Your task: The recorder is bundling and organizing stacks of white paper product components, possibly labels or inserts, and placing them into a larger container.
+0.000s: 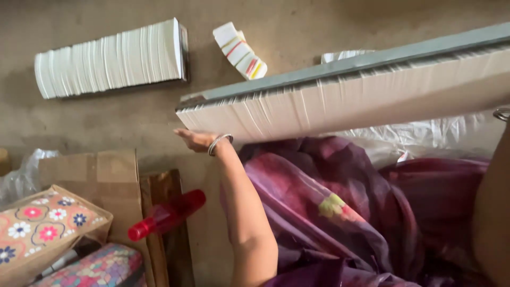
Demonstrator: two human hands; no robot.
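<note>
We note a long stack of paper sheets (345,106), matt white on its cut edges, topped by a smooth grey board. Our left hand (195,140) under its end wears a shiny metal bangle (219,142). A second paper stack (109,59) lies on rough, dull concrete floor (297,32). The bottle (167,214) is glossy red plastic; the cloth (329,212) is soft purple fabric; the plastic sheet (425,133) is crinkled and translucent; the cardboard (106,175) is matt brown.

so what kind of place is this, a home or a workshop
Probably a floor-level paper or packaging workspace, maybe home-based. The left hand props a long stack of white sheets; another stack lies on the bare concrete floor, with flattened cardboard nearby.
</note>
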